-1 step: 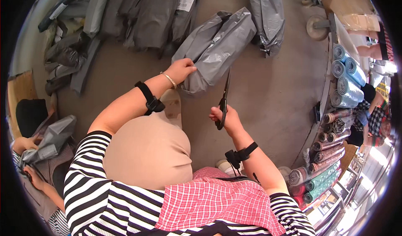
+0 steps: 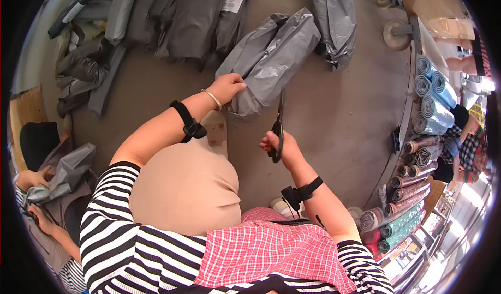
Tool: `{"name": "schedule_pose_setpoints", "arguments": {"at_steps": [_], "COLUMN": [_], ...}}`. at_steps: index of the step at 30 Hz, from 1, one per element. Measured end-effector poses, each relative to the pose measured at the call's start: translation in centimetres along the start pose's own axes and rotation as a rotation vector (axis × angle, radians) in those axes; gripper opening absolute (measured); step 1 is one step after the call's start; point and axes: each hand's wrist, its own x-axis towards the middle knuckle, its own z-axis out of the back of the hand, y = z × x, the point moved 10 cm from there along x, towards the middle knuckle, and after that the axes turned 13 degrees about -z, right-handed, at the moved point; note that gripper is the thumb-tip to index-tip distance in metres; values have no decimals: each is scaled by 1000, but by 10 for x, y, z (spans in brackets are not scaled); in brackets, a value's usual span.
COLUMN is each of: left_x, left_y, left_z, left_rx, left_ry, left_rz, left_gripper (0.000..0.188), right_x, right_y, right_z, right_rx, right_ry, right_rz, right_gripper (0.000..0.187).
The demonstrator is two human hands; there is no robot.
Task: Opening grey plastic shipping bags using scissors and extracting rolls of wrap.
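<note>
In front of me a shiny grey plastic bag (image 2: 282, 51) stands tilted, its near end drawn in folds. My left hand (image 2: 228, 89) is closed on the near left end of that bag, pinching the plastic. My right hand (image 2: 283, 147) grips black-handled scissors (image 2: 278, 132), their blades pointing away from me toward the bag's near right edge. I cannot tell whether the blade tips touch the plastic.
Several grey wrapped packages (image 2: 182, 22) lie at the far left, and another grey package (image 2: 334, 22) at the far centre. Rolled blue mats (image 2: 436, 111) and other rolls are stacked right, near a caster wheel (image 2: 396, 34). At left, a co-worker's hands (image 2: 39, 182) hold grey plastic.
The scissors have turned slightly, their blades swinging a little left and nearer upright. My left hand keeps its hold on the bag, almost unmoved.
</note>
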Motion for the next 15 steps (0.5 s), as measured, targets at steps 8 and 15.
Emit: {"name": "schedule_pose_setpoints", "arguments": {"at_steps": [8, 15], "left_x": [-8, -11], "left_y": [11, 10], "left_z": [-20, -23], "left_rx": [-84, -133], "left_ry": [77, 63], "left_rz": [29, 25], "left_gripper": [22, 21], "right_x": [-28, -39], "right_y": [-26, -38], "right_z": [-56, -72], "right_rx": [220, 240], "right_ry": [323, 380], "right_rz": [-239, -299], "right_gripper": [60, 68]}}
